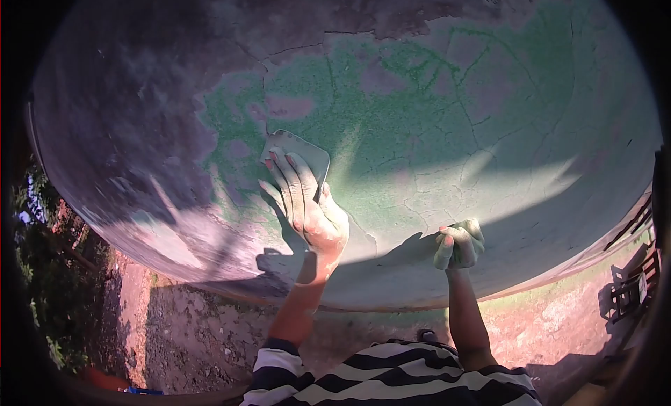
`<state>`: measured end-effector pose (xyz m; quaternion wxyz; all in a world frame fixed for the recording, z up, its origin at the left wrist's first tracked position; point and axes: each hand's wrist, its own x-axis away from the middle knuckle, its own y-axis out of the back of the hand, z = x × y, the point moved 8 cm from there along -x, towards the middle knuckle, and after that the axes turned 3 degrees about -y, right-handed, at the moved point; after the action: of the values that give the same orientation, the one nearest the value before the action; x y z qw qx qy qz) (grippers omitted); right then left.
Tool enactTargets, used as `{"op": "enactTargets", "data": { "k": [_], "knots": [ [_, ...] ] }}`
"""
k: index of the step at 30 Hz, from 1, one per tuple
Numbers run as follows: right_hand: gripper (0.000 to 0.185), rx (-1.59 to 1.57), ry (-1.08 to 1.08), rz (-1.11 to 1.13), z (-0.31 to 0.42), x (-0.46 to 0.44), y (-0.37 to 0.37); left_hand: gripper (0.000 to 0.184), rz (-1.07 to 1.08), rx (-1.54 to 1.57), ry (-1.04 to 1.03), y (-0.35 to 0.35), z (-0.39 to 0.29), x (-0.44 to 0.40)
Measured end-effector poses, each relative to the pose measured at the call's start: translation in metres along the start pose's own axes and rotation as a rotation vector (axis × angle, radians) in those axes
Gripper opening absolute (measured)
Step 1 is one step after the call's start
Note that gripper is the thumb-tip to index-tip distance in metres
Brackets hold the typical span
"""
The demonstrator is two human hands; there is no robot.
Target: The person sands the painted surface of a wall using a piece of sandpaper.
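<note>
A broad wall (pixel 419 140) curves in the wide lens before me, its green and purplish surface patchy and cracked. My left hand (pixel 307 196) presses a thin, flat, pale scraper plate (pixel 316 154) with rounded corners against it. The fingers lie straight along the plate, and the thumb is by its right edge. Lower and to the right, my right hand (pixel 461 245) is closed, with curled fingers in front of the wall's pale lower part. Whatever may be inside that fist is hidden. Pale residue coats both hands.
Rough, sunlit ground (pixel 210 336) runs along the wall's foot. Leafy plants (pixel 49 280) grow at the far left. A dark wooden chair-like object (pixel 632 287) stands at the right edge. Strong shadows cross the wall, including those of my arms.
</note>
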<state>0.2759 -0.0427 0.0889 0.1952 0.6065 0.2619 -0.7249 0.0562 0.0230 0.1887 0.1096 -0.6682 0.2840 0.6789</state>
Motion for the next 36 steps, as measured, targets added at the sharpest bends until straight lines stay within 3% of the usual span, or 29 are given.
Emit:
{"op": "enactTargets", "data": {
  "k": [2,4,7,9,11,13,19,21,23,25,26,30,31,36],
  "knots": [
    [0.016,-0.008,-0.003,-0.013,-0.001,0.001,0.002,0.052,-0.09,0.036,0.005,-0.003,0.002,0.001],
    [0.016,-0.008,-0.005,-0.048,-0.001,0.001,0.004,0.053,0.085,-0.012,-0.13,-0.024,-0.009,0.055],
    [0.013,-0.007,-0.015,-0.052,0.0,-0.001,0.005,0.051,0.118,-0.043,-0.257,-0.054,-0.008,0.141],
    [0.012,-0.037,0.006,-0.054,0.001,-0.001,0.004,0.056,0.068,-0.014,-0.336,-0.042,-0.01,0.105],
    [0.011,-0.049,-0.006,-0.048,0.0,0.003,0.005,0.057,0.02,-0.045,-0.26,-0.026,-0.007,0.034],
    [0.009,-0.053,-0.044,-0.058,-0.004,0.006,0.005,0.056,-0.187,0.018,-0.159,-0.015,0.024,-0.016],
    [0.008,-0.08,-0.083,-0.092,-0.009,0.009,0.011,0.054,-0.163,0.103,-0.099,-0.007,-0.017,-0.015],
    [0.009,-0.088,-0.086,-0.114,-0.01,0.01,0.013,0.053,-0.065,0.006,-0.291,-0.022,-0.041,0.017],
    [0.01,-0.119,-0.12,-0.123,-0.012,0.013,0.013,0.051,-0.076,-0.021,-0.308,-0.022,-0.029,0.003],
    [0.011,-0.125,-0.133,-0.121,-0.011,0.012,0.014,0.053,-0.298,0.146,-0.197,0.01,-0.006,-0.067],
    [0.011,-0.128,-0.136,-0.127,-0.011,0.011,0.014,0.053,-0.301,0.137,-0.198,0.018,-0.009,-0.08],
    [0.009,-0.147,-0.108,-0.132,-0.013,0.01,0.015,0.047,-0.342,0.319,0.402,0.022,0.014,-0.113],
    [0.009,-0.14,-0.103,-0.14,-0.014,0.01,0.017,0.047,-0.342,0.329,0.394,0.017,0.009,-0.11],
    [0.005,-0.176,-0.071,-0.1,-0.014,0.009,0.02,0.046,-0.211,0.12,-0.131,-0.013,-0.069,-0.035]
  ]
}}
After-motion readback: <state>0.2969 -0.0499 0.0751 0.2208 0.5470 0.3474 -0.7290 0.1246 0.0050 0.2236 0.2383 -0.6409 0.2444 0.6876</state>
